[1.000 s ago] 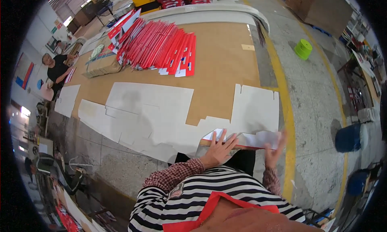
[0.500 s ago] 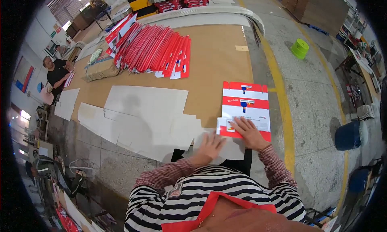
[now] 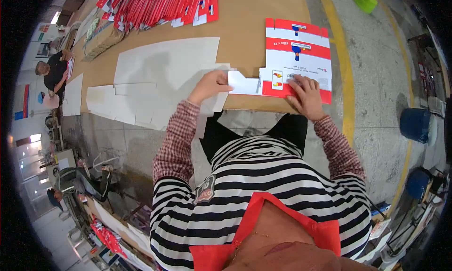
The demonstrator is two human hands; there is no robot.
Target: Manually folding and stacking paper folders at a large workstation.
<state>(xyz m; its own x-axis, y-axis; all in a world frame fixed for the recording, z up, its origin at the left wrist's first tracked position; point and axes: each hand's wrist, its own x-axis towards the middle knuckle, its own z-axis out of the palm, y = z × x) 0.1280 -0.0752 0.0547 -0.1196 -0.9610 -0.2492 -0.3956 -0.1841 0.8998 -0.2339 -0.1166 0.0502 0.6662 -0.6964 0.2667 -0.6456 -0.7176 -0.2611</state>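
A flat red-and-white printed carton (image 3: 301,59) lies at the right side of the table's near edge. Its white flap (image 3: 245,84) extends leftward, and my left hand (image 3: 211,86) pinches the flap's outer end between thumb and fingers. My right hand (image 3: 307,95) rests with fingers spread on the carton's lower red and white part. White cardboard sheets (image 3: 160,73) lie overlapping on the table to the left of my left hand.
The brown-topped table (image 3: 247,30) carries a long row of red-and-white folded cartons (image 3: 160,4) at the far left, beside a tied brown bundle (image 3: 106,40). A person (image 3: 54,73) in black stands at the left. A green tub (image 3: 365,1) and a blue bin (image 3: 414,125) stand on the floor, right.
My left hand has moved left and taken hold of the flap, which now reaches out from the carton. My right hand stays on the carton. The view has tilted downward.
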